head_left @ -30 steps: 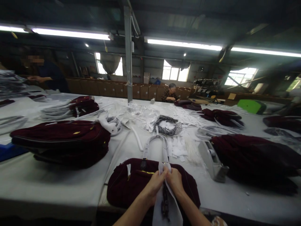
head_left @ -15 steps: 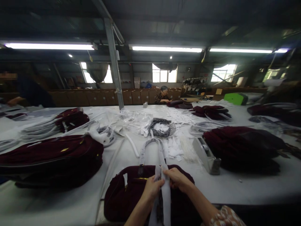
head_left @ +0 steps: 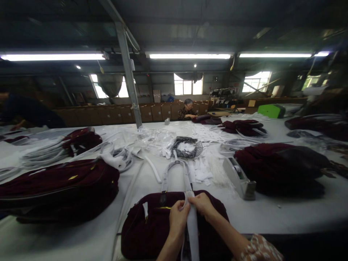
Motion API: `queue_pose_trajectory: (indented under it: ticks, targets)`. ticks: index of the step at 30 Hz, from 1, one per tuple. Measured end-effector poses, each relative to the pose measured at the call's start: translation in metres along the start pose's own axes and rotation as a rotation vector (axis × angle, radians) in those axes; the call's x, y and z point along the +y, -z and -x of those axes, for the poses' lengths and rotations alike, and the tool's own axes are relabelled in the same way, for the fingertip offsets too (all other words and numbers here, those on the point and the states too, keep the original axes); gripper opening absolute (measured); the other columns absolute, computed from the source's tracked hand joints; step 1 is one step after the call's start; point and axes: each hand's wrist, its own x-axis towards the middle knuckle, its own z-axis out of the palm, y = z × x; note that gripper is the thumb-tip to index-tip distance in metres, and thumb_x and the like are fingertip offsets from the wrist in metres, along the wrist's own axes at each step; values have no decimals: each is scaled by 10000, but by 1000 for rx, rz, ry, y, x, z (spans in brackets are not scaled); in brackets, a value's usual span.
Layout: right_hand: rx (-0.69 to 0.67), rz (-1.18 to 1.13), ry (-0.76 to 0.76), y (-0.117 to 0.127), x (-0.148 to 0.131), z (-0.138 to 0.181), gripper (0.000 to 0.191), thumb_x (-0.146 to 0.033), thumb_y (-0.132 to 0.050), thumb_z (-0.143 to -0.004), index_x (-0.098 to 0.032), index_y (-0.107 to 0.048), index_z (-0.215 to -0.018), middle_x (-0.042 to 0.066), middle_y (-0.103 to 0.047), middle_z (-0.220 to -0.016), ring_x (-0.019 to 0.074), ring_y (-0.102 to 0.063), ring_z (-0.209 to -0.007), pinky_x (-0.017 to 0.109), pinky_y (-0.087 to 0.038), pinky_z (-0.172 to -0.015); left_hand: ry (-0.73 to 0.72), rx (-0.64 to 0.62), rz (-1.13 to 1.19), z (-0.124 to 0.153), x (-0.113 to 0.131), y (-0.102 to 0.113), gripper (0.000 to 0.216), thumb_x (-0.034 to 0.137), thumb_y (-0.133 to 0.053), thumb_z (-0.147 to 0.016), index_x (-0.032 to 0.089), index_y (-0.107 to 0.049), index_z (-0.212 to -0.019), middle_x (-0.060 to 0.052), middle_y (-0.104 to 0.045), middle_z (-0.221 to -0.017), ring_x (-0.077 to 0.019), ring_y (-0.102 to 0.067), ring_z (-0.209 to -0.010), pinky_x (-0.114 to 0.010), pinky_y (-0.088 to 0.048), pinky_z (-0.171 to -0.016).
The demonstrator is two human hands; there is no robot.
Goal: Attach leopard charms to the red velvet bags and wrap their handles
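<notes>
The left hand (head_left: pixel 178 219) and right hand (head_left: pixel 203 205) grip a white wrapping strip (head_left: pixel 193 230) over the maroon handbag (head_left: pixel 148 232), at the table's (head_left: pixel 282 223) near edge. Uneven tension could skew or tear the strip.

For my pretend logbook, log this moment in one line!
left hand: pinching white strip; right hand: pinching white strip; maroon bag: beneath hands; tape dispenser: right of bag

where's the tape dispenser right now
The tape dispenser is right of centre in the head view, on the table between the right hand and dark red bags.
</notes>
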Motion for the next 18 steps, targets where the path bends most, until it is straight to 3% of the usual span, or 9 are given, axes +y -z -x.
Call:
queue_pose_trajectory:
  ticks: [8, 14, 18]
  targets:
    - [-3, 61, -3, 2, -6, 2, 269, -247, -558, -684, -144, -561, -436, 18, -456, -354, 127, -454, -363, 222, -314, -384, 1, 64, -27, -1, 9, -7, 156, 287, -661, -640, 141, -668, -691, -45, -665, -633, -208, -597, -638, -255, -428, -581]
    - [-10, 41, 4, 2, -11, 1, 320, -191, -574, -672, -159, -485, -366, 4, -414, -331, 130, -458, -380, 221, -288, -399, -110, 53, -209, 14, 25, -16, 167, 207, -512, -721, 140, -664, -738, -87, -619, -754, -247, -556, -799, -299, -392, -766]
    - [-77, -60, -5, 3, -7, 0, 316, -199, -589, -704, -134, -511, -405, 3, -448, -371, 127, -483, -440, 206, -284, -414, -199, 26, -566, 31, 35, -21, 346, 188, -461, -720, 132, -609, -1028, -131, -527, -986, -275, -460, -945, -356, -349, -820]
